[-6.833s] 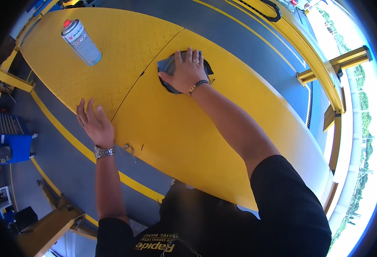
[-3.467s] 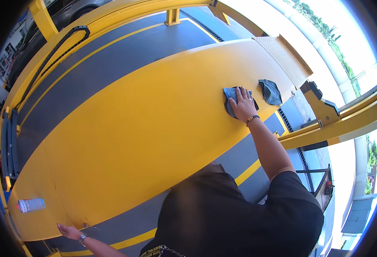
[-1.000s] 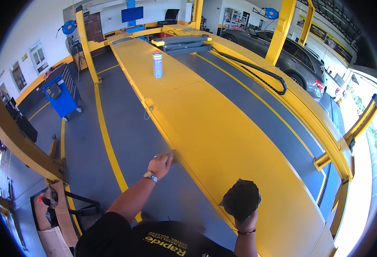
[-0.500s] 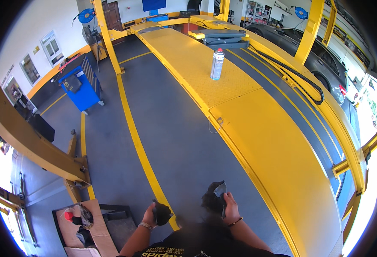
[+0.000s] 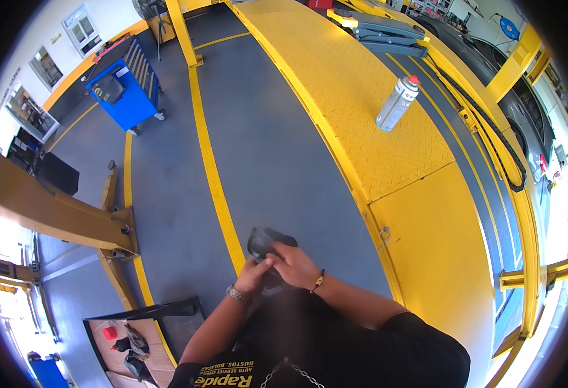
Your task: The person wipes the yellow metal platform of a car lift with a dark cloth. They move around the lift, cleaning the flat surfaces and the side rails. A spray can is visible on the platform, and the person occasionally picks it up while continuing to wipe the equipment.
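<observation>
Both hands meet in front of my chest on a dark grey cloth [image 5: 264, 241]. My left hand [image 5: 253, 274], with a wristwatch, grips its lower left part. My right hand [image 5: 292, 264], with a dark bead bracelet, holds the cloth from the right, fingers curled over it. The cloth is bunched and hangs above the grey floor beside a yellow floor stripe [image 5: 214, 181]. A grey spray can with a red cap [image 5: 397, 103] stands upright on the yellow ramp [image 5: 361, 97], far ahead to the right.
A blue tool cart [image 5: 124, 94] stands at the far left. A yellow lift arm [image 5: 51, 210] crosses the left side. A low box with a red item and rags [image 5: 126, 339] lies at the lower left. A black hose [image 5: 491, 136] runs along the ramp's right side.
I have turned away from the yellow ramp I was wiping. The cloth, earlier in my right hand alone, is now held by both hands together at my chest.
</observation>
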The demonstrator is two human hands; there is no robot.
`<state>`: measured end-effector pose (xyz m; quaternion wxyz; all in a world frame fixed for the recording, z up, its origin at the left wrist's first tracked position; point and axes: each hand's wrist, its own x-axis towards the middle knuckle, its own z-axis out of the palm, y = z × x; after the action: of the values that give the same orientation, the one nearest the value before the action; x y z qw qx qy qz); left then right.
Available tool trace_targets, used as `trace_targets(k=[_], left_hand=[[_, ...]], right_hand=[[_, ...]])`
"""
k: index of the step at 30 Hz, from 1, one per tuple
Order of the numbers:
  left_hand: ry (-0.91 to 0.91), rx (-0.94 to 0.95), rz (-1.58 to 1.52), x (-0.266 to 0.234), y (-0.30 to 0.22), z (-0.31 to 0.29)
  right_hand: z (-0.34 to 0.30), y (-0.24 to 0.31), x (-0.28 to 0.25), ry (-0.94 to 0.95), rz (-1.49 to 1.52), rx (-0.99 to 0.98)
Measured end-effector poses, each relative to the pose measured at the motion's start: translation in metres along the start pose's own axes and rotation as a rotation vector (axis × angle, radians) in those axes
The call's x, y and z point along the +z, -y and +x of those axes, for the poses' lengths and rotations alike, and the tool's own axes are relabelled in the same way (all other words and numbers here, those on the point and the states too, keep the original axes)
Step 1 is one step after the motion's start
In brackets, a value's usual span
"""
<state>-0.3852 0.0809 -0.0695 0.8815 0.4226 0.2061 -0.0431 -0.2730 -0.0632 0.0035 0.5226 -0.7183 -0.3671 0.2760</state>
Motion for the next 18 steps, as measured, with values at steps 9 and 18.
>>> trace_targets(k=[9, 18], left_hand=[[0.132, 0.233, 0.255, -0.029, -0.104, 0.072], [-0.052, -0.096, 0.331, -0.063, -0.205, 0.222]], right_hand=[[0.106, -0.023, -0.055, 0.171, 0.470, 0.335], [0.083, -0.057, -0.124, -0.860, 0.880, 0.158]])
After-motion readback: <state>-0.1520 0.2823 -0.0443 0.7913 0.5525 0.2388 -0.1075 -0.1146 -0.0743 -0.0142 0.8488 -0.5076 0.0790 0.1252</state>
